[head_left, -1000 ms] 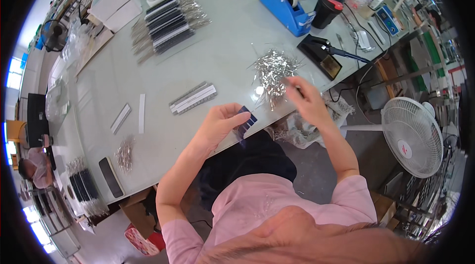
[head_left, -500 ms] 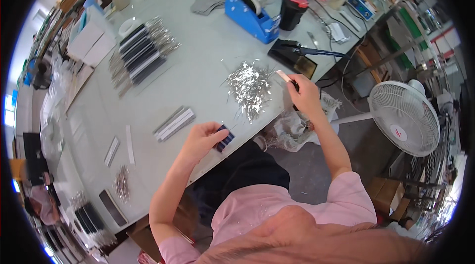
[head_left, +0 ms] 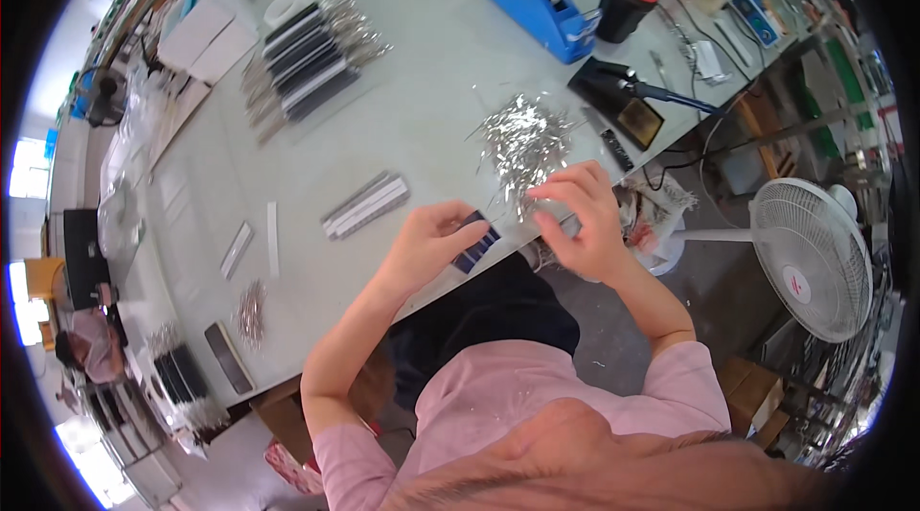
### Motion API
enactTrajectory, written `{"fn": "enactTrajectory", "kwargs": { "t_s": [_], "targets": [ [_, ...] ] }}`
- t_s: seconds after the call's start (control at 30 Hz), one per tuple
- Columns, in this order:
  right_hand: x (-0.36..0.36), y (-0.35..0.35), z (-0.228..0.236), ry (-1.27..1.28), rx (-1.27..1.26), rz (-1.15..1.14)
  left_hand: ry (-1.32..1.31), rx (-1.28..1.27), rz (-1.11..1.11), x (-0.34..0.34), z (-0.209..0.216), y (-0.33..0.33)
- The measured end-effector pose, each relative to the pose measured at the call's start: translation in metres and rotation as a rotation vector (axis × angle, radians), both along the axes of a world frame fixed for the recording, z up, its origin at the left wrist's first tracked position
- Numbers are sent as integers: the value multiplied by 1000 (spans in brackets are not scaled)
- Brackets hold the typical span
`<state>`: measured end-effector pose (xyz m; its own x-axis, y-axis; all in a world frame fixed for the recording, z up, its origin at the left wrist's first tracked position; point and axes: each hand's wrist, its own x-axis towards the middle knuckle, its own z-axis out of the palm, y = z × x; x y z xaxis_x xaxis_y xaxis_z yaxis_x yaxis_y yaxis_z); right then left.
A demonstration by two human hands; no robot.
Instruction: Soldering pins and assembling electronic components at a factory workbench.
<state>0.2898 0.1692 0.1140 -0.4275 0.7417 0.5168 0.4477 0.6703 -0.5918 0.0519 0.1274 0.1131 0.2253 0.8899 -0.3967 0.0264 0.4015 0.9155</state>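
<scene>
My left hand [head_left: 429,241] pinches a small dark blue rectangular piece with pale lines [head_left: 476,241], like a bit of solar cell, above the table's front edge. To its right, my right hand [head_left: 586,219] hovers at the near side of a pile of thin silvery metal strips [head_left: 527,140]. Its thumb and fingers are apart, and I see nothing in them. A narrow dark speckled object [head_left: 616,150] lies right of the pile, beside the soldering iron stand [head_left: 640,121].
Further back are a blue tape dispenser [head_left: 541,8] and a black cup with a red lid [head_left: 628,8]. Grey and white flat strips [head_left: 366,204] lie left of my hands. Bundled dark pieces with wires [head_left: 309,60] are at far left. A white fan [head_left: 810,257] stands at right.
My right hand has let go of the narrow tool, now seemingly lying by the iron stand, and come down toward my left hand. The view has shifted; my left hand still holds the blue piece.
</scene>
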Motion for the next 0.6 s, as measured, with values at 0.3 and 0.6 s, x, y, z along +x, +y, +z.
{"fn": "enactTrajectory", "kwargs": {
  "t_s": [0.3, 0.6],
  "targets": [
    [-29, -1, -4, -4, -32, 205, 27, 5, -49, 0, 6, -11],
    [-29, -6, -2, -135, 73, 140, -7, -72, -91, -6, -6, -11]
  ]
}}
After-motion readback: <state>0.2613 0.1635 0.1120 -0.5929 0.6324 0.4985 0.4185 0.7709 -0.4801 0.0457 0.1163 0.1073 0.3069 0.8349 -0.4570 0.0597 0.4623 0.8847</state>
